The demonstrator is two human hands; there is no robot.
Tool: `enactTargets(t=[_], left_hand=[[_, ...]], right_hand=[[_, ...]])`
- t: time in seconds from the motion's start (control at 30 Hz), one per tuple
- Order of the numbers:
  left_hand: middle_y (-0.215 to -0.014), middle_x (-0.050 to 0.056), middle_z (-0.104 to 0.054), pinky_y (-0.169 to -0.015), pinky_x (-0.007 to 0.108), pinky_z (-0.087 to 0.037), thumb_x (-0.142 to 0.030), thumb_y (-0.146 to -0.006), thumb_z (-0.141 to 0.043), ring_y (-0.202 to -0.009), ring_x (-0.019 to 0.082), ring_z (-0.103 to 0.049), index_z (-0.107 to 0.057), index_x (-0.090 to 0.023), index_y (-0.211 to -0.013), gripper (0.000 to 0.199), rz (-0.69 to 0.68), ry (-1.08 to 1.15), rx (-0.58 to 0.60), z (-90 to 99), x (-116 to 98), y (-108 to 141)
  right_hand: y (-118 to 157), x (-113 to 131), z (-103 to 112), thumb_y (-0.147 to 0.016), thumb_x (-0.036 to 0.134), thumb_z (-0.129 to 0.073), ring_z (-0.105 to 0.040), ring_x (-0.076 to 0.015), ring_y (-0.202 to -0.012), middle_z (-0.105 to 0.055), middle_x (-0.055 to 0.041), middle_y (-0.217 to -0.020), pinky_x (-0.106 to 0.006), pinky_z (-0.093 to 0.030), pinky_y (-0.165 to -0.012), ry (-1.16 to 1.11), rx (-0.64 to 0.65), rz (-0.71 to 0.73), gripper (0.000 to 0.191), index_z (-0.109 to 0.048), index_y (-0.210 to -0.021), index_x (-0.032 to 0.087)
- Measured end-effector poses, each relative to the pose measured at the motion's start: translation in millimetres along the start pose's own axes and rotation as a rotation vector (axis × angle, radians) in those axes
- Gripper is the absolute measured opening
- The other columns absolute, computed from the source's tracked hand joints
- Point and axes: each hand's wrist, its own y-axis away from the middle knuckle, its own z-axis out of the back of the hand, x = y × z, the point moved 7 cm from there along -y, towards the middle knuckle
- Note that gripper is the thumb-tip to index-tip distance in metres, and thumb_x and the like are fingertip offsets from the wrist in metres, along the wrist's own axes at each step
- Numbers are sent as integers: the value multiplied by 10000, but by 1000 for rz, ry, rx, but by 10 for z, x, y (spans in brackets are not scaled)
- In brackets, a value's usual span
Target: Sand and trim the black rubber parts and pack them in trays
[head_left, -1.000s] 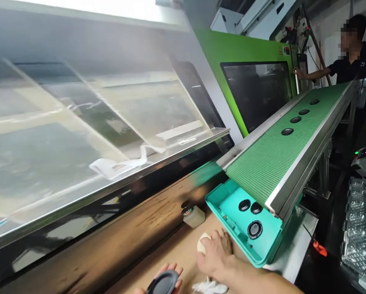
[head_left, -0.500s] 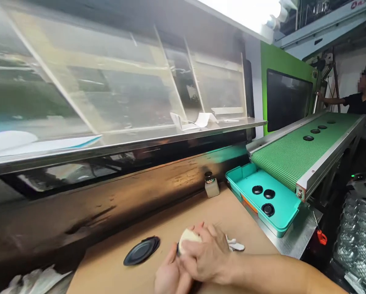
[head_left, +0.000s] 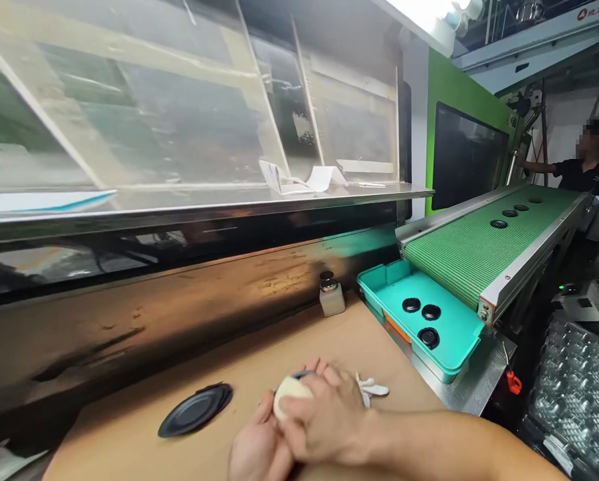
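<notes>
Black rubber disc (head_left: 195, 410) flat on the cardboard bench top (head_left: 259, 341), open board around it, well left of the hands. Left hand (head_left: 257, 444) and right hand (head_left: 329, 421), fingers closed narrowly around a cream pad (head_left: 290, 395), dark rim showing behind. White glove (head_left: 372, 389) just beside. Teal tray (head_left: 380, 284) along the bench's far edge, three black discs inside.

The bench (head_left: 129, 427) is plain tan cardboard, and the disc (head_left: 195, 410) lying on it is matte black. The pad (head_left: 290, 397) is cream, with a dark rim behind it that looks bluish, though that's hard to tell. The tray (head_left: 452, 327) is teal, with an orange tab (head_left: 396, 327) and three black discs (head_left: 411, 304). The belt (head_left: 472, 257) is green with fine ribbing, the machine panel (head_left: 447, 113) lime green, the glove (head_left: 372, 387) white, the clip (head_left: 513, 383) red, and the co-worker's shirt (head_left: 590, 175) black.
</notes>
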Motion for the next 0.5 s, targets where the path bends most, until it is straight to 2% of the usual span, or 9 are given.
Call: enactTargets(t=[0.1,0.2,0.27,0.4,0.5], left_hand=[[-1140,89,-786,-1021,426,-590,-195,-997,-341,-1107,246,-739,-570,-219,-1460,518,-29,20,-34,19,-33,0],[-1181,101,-773,-1062,441,-560,-217,-996,-336,-1212,267,-689,-558,-227,-1476,529,-1,43,33,0,-33,3],[-1176,97,-775,-1052,414,-567,-227,-1003,-330,-1217,256,-686,-575,-239,-1458,517,17,33,60,8,-35,-10],[-1133,129,-772,-915,409,-634,-220,-1015,-340,-1041,244,-747,-633,-154,-1361,459,-49,5,6,57,-64,-64],[-1116,158,-760,-835,413,-646,-256,-1027,-332,-991,255,-744,-676,-117,-1252,434,-72,24,10,-5,-12,-22]], right_hand=[[6,-91,-12,-977,425,-497,-592,-268,-1009,-684,-79,-1109,-386,-519,-807,38,37,-122,279,-683,-1095,253],[40,46,-29,-962,448,-520,-579,-277,-1048,-675,-80,-1164,-391,-517,-819,21,20,24,280,-679,-1104,268],[27,45,-46,-967,459,-516,-568,-277,-1073,-657,-73,-1228,-391,-514,-828,5,5,48,277,-672,-1116,286],[-114,-354,-38,-998,428,-493,-566,-271,-1101,-662,-85,-1214,-407,-502,-922,-51,-3,-144,313,-639,-1207,246],[-151,-603,75,-923,337,-627,-568,-240,-1186,-638,-113,-1294,-364,-472,-1032,-251,-81,-199,514,-524,-1392,153]])
